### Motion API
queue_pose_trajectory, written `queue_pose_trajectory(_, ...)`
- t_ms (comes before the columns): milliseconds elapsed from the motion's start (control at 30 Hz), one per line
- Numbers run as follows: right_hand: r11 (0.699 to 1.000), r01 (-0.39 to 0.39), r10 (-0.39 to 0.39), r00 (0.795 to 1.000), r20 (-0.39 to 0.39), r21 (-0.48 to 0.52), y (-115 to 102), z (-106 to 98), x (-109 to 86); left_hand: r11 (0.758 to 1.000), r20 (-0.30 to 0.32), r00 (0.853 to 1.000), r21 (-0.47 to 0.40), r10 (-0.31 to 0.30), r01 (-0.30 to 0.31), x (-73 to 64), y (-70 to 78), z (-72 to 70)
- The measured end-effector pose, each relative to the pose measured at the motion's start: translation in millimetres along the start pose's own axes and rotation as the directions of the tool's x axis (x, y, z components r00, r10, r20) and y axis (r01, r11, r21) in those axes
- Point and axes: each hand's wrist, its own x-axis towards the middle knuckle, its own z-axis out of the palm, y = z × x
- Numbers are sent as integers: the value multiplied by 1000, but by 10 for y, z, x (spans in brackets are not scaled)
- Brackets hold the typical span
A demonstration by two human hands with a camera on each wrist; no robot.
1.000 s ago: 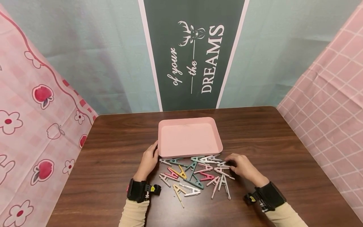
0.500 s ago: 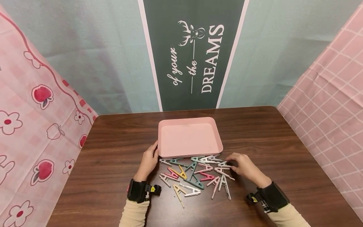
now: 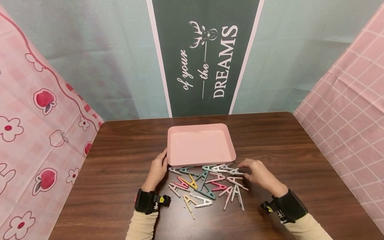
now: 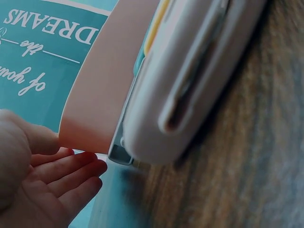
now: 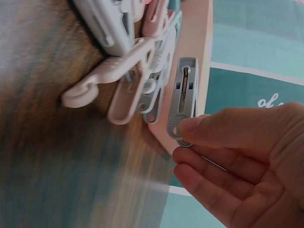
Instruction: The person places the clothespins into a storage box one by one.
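A pink tray (image 3: 201,145) lies on the table, with several coloured clothespins (image 3: 207,191) scattered along its near side. My left hand (image 3: 157,170) rests against the tray's left side; in the left wrist view its thumb touches the tray wall (image 4: 97,90) while the fingers (image 4: 71,178) stay loosely extended. At the right end of the pile, my right hand (image 3: 258,173) pinches a grey clothespin (image 5: 184,90) by its handle end between thumb and forefinger. That clothespin's far end points toward the other clothespins near the tray's front right corner.
The dark wooden table (image 3: 126,143) reaches back to a blue-green curtain (image 3: 120,66) with a dark printed panel. Pink cloths (image 3: 354,80) hang at both sides. A pale clothespin (image 4: 190,80) lies close to the left wrist camera.
The grey clothespin at my right fingers has shifted slightly away and to the left, apart from the pale one below it. My left hand and the tray stay in place.
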Motion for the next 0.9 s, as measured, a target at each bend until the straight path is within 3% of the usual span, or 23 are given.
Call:
queue_pose_trajectory(233,1000,16,-16,1000,-16,9,-78,-81,85,1000,-12,1000,3,23,-23,15,-1,9)
queue_pose_trajectory(567,999,-23,23,999,27,32,-156,-146,204,1000,2,1000,-1,0,0,11,5,6)
queue_pose_trajectory(900,999,-10,10,1000,15,45,-218,-161,320,1000,-4,1000,-4,0,0,2,7,10)
